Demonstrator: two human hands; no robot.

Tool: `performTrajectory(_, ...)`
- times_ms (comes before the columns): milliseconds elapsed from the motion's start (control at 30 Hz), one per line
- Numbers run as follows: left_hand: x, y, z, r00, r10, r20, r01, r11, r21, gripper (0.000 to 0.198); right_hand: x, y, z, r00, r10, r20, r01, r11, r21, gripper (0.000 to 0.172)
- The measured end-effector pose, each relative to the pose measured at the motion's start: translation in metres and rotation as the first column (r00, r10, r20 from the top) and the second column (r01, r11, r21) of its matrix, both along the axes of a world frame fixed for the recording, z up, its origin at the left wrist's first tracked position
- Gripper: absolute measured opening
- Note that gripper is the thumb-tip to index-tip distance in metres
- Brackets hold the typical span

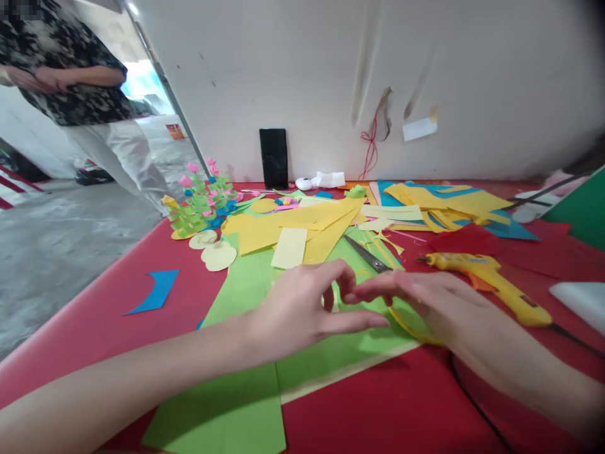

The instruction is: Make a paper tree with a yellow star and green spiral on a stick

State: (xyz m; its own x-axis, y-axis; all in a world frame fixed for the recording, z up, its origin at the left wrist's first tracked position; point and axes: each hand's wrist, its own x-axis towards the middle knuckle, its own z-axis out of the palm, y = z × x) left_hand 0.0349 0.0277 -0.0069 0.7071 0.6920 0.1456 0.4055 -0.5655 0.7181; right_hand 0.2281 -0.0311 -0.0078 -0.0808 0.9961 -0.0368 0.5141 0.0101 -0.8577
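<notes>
My left hand [302, 302] and my right hand [420, 302] meet fingertip to fingertip over a green paper sheet [246, 378] on the red table [94, 321]. The left hand's fingers curl in a pinch near a small green piece; what it pinches is too small to name. My right hand lies over a thin yellow paper strip [411, 331], fingers pressed together at the left hand's fingertips. Scissors [366, 254] lie just beyond the hands. A yellow glue gun [491, 284] rests right of my right hand.
Yellow, blue and green paper scraps [331, 217] cover the table's far side. Paper flower models [201, 202] stand at the far left, a blue scrap [155, 290] lies near the left edge. A black box [273, 157] leans on the wall. Another person [85, 82] stands on the floor at left.
</notes>
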Motion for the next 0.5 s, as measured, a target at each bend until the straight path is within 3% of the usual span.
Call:
performTrajectory(133,-0.003,0.004,-0.003,0.986,-0.109,-0.123,0.121,0.988,0.096,0.043,-0.01,-0.007,0.009,0.998,0.059,0.018,-0.059,0.998,0.024,0.041)
performTrajectory(267,-0.004,0.013,-0.003,0.988,-0.141,-0.064,0.139,0.99,-0.034,0.019,-0.003,-0.007,0.017,0.991,0.083,0.102,-0.105,0.967,0.234,0.026)
performTrajectory(367,-0.005,0.018,0.001,0.991,-0.046,0.125,0.06,0.992,-0.113,0.025,0.003,-0.003,0.021,0.971,0.11,0.211,-0.185,0.906,0.381,0.022)
performTrajectory(500,-0.008,0.011,0.012,0.924,-0.008,0.381,0.084,0.979,-0.185,0.022,0.002,0.002,0.018,0.934,0.143,0.326,-0.274,0.875,0.4,0.023)
